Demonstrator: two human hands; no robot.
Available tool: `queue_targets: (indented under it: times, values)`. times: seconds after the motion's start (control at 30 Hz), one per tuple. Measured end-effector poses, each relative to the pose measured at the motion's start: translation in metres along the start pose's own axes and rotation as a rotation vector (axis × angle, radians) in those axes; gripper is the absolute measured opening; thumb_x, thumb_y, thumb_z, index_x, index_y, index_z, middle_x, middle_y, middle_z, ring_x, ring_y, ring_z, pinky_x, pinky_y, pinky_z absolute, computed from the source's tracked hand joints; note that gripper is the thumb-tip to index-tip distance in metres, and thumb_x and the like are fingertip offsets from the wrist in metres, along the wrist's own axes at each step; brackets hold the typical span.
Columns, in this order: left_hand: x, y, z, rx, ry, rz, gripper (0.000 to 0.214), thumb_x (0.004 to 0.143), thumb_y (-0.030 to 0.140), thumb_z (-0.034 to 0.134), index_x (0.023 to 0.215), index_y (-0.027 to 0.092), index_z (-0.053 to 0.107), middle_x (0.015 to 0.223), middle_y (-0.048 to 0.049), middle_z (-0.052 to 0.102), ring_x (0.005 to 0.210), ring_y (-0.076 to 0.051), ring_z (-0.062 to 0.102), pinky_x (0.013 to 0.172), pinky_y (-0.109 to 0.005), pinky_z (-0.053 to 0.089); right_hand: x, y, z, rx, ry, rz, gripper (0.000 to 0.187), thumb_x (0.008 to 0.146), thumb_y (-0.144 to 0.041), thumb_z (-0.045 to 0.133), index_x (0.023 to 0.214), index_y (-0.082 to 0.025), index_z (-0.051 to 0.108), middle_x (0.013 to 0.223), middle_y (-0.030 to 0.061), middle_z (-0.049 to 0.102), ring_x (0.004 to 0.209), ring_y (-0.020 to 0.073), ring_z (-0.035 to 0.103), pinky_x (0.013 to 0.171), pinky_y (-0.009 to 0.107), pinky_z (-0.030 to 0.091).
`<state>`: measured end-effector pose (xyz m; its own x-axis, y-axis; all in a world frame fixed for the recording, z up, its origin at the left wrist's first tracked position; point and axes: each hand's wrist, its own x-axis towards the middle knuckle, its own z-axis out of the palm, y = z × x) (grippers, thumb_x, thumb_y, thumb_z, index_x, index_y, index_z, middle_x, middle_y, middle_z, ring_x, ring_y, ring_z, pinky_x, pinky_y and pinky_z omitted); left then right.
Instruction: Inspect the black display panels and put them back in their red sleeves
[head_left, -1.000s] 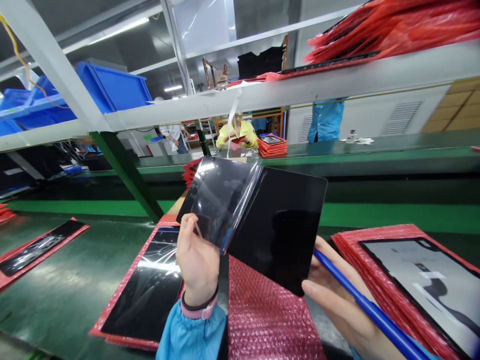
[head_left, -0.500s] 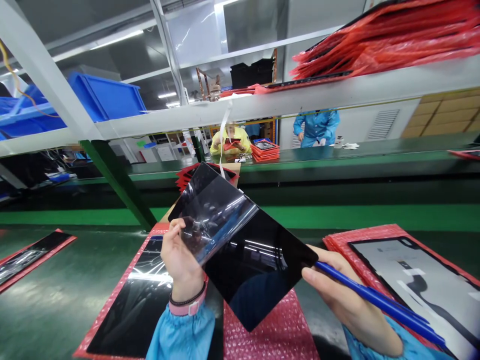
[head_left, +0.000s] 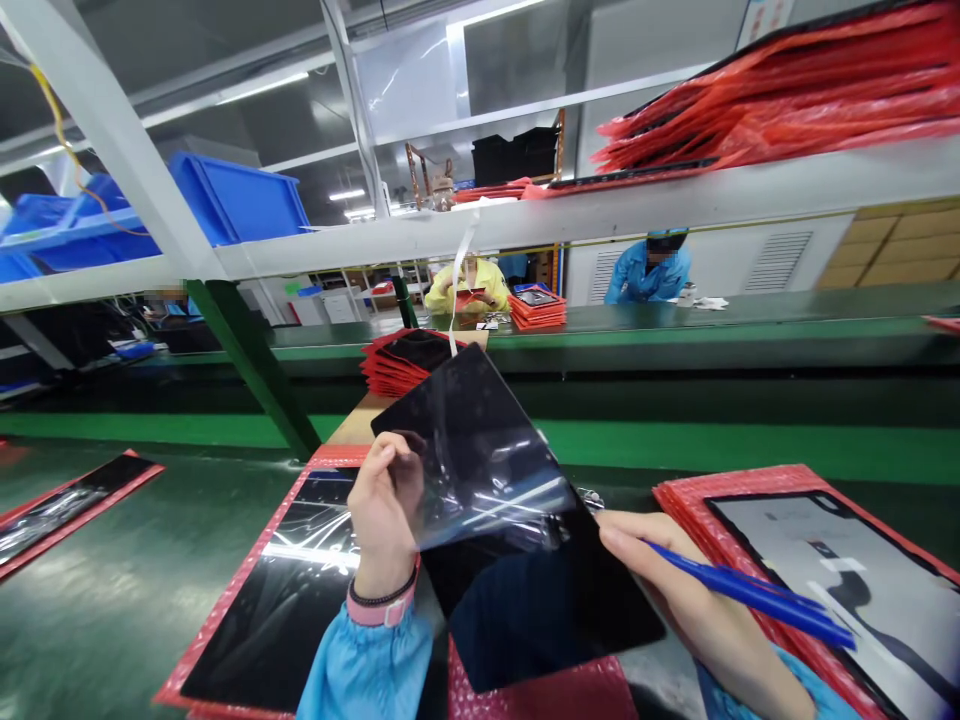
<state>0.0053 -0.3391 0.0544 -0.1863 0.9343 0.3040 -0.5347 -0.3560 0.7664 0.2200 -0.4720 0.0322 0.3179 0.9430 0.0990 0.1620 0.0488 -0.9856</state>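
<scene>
Head view, and it's all happening at centre frame. The black panel (head_left: 540, 600) is up off the bench (head_left: 112, 600), tilted, one corner pointing away towards the back of the frame and its near end hanging over a sheet of red bubble wrap (head_left: 540, 695) at the bottom edge.

The left hand (head_left: 386, 510) is clenched on the clear film (head_left: 480, 470), fingers pinching its left edge. The film stands lifted off the upper half of the panel and curls back, catching the ceiling lights.

The right hand (head_left: 675, 590), lower right of centre, has its fingers closed on the panel's right edge, with a blue pen (head_left: 750, 592) tucked into the same grip and pointing off to the lower right.

The panel looks thin, stiff and glossy, probably glass-faced, so likely light but fragile and quick to show prints. The edges look like the place to hold it, as the right hand does. The film looks flimsy and clingy, best taken at a corner or edge.

At lower left, just beside the left wrist, a second dark panel (head_left: 277, 600) lies flat on red wrap with loose film across it. At lower right sits a stack of red bags (head_left: 697, 500) topped by another screen.

Along the top right, a shelf (head_left: 750, 180) carries more red bags. Blue bins (head_left: 240, 195) sit at upper left. Beyond, a person in yellow (head_left: 465, 285) and another in blue (head_left: 649, 275) work at a far bench.
</scene>
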Motion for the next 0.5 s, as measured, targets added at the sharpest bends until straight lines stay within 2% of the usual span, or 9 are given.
queue_targets:
  times: [0.13,0.17,0.23,0.3,0.4,0.5]
  values:
    - [-0.014,-0.002,0.006,0.067,-0.146,0.051,0.030,0.080,0.037,0.051,0.063,0.016,0.064,0.079,-0.0059,0.065,0.082,-0.020,0.060,0.079,-0.029,0.044,-0.001,-0.013,0.005,-0.053,0.105,-0.059,0.038,0.077,-0.057,0.062,0.094,-0.024,0.075,0.103,0.0078,0.071,0.104,0.0334,0.061,0.093,0.047,0.048]
    - [-0.016,-0.003,0.007,0.085,-0.172,0.076,0.032,0.081,0.037,0.050,0.062,0.016,0.065,0.079,-0.0064,0.066,0.083,-0.021,0.060,0.081,-0.030,0.043,-0.001,-0.017,0.006,-0.057,0.079,-0.092,0.037,0.078,-0.054,0.062,0.097,-0.025,0.075,0.100,0.0068,0.072,0.100,0.0320,0.063,0.090,0.045,0.050]
    - [-0.020,-0.004,0.007,0.108,-0.208,0.104,0.033,0.081,0.036,0.050,0.062,0.016,0.067,0.078,-0.0060,0.067,0.084,-0.021,0.059,0.081,-0.030,0.042,0.001,-0.025,0.007,-0.082,-0.054,-0.162,0.032,0.080,-0.045,0.063,0.102,-0.024,0.073,0.093,0.0043,0.073,0.090,0.0288,0.066,0.086,0.041,0.052]
    - [-0.022,-0.004,0.006,0.127,-0.231,0.105,0.033,0.082,0.036,0.049,0.063,0.018,0.068,0.077,-0.0051,0.067,0.083,-0.021,0.059,0.080,-0.030,0.041,0.003,-0.028,0.007,-0.094,-0.161,-0.223,0.032,0.079,-0.037,0.066,0.108,-0.024,0.070,0.096,0.0035,0.073,0.089,0.0270,0.067,0.086,0.038,0.053]
    - [-0.023,-0.005,0.004,0.171,-0.236,0.127,0.034,0.083,0.036,0.049,0.062,0.019,0.069,0.072,-0.0045,0.066,0.079,-0.021,0.058,0.079,-0.030,0.041,0.004,-0.027,0.007,-0.094,-0.154,-0.290,0.046,0.076,-0.031,0.071,0.120,-0.024,0.063,0.116,0.0057,0.068,0.104,0.0286,0.064,0.092,0.038,0.052]
    - [-0.024,-0.005,0.005,0.186,-0.255,0.162,0.033,0.082,0.035,0.049,0.061,0.019,0.070,0.071,-0.0044,0.067,0.079,-0.021,0.060,0.078,-0.030,0.042,0.002,-0.020,0.010,-0.113,-0.128,-0.325,0.062,0.077,-0.030,0.072,0.134,-0.027,0.049,0.133,0.0065,0.058,0.121,0.0297,0.054,0.100,0.041,0.047]
